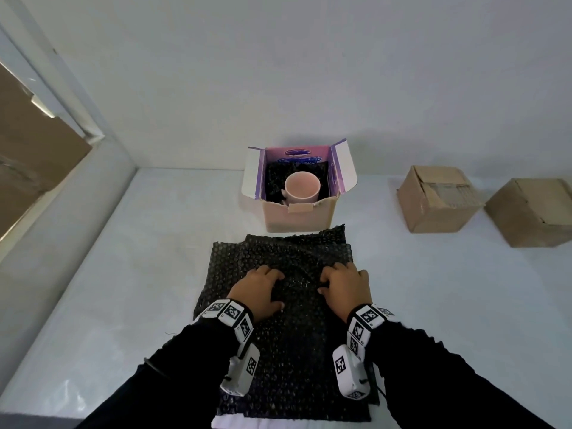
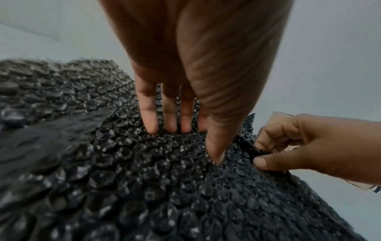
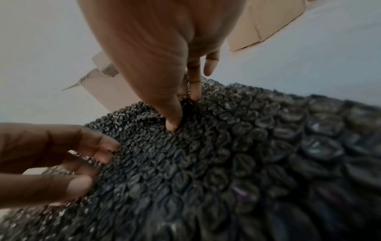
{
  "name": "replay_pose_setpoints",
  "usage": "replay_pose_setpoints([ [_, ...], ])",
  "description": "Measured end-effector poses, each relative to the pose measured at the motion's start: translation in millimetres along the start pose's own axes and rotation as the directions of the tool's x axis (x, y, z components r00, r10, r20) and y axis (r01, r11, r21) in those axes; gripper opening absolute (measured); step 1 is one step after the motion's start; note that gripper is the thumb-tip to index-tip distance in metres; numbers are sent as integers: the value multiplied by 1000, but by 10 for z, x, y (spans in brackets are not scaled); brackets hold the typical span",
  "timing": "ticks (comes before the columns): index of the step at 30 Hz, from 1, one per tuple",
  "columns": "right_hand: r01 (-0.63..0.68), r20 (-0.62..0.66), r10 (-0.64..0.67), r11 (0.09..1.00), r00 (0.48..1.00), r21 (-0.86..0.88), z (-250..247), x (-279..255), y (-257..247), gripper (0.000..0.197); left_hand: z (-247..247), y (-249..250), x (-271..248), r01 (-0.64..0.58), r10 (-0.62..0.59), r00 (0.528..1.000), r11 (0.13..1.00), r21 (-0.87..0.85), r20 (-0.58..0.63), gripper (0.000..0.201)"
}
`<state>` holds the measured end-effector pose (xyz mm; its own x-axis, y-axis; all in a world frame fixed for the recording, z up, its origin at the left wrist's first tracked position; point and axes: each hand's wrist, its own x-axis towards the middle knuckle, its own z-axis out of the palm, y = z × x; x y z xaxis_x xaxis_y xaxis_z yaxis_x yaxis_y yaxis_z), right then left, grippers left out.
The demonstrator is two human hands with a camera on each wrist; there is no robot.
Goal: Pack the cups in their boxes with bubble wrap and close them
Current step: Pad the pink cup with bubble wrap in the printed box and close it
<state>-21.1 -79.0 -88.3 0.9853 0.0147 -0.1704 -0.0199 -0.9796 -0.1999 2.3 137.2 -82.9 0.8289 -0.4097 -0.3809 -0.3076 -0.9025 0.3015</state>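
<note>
A black bubble wrap sheet (image 1: 278,252) lies on the white table in front of an open box (image 1: 297,219) with purple flaps. Inside that box a pink cup (image 1: 301,187) stands upright on more black wrap. Both hands are on the middle of the sheet, which humps up between them. The left hand (image 1: 277,289) presses its fairly straight fingers (image 2: 148,117) and its thumb tip into the bubble wrap (image 2: 123,179). To its right, the right hand (image 1: 323,283) pinches a raised fold of the bubble wrap (image 3: 226,163) between thumb (image 3: 171,120) and curled fingers.
Two shut brown cardboard boxes (image 1: 433,205) (image 1: 532,212) sit at the right of the table. A low white wall (image 1: 93,212) borders the table on the left, and another runs behind the open box.
</note>
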Motion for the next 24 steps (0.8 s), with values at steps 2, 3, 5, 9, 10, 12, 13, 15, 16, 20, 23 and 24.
replay_pose_setpoints([
  [2,41,-69,-34,995,997,92,5,-13,2,14,-24,33,-12,17,-16,999,999,32,-29,59],
  [3,65,-107,-46,982,993,179,-19,-18,8,12,-53,50,-28,30,-23,995,997,75,-97,58],
  [5,108,-166,-50,926,985,363,-132,-4,30,10,-132,62,-50,107,-43,937,980,167,-346,60],
  [9,162,-183,-58,761,981,628,-481,83,73,11,-342,-7,-23,230,-231,736,969,-86,-637,92],
  [10,152,-156,-61,716,986,681,-566,106,63,13,-383,-26,-9,229,-303,721,953,-198,-623,100],
  [12,56,-67,-4,597,998,800,-717,138,7,18,-464,-30,34,154,-404,747,878,-453,-528,98],
  [13,-1,-26,43,524,999,852,-770,156,-26,20,-496,-11,51,70,-411,773,813,-578,-483,86],
  [15,-67,40,83,358,996,931,-878,185,-76,18,-552,52,67,-78,-366,818,693,-716,-443,58],
  [16,-80,67,54,273,996,959,-916,194,-91,23,-584,100,69,-133,-330,831,664,-736,-448,50],
  [20,-46,82,-140,245,987,968,-985,165,-122,59,-705,386,91,-233,-164,900,602,-763,-404,43],
  [23,19,43,-144,405,989,914,-1014,197,-101,49,-840,581,51,-257,-70,946,432,-864,-316,44],
  [24,19,40,-133,418,990,908,-1042,223,-76,39,-883,607,29,-297,-36,939,417,-859,-342,45],
])
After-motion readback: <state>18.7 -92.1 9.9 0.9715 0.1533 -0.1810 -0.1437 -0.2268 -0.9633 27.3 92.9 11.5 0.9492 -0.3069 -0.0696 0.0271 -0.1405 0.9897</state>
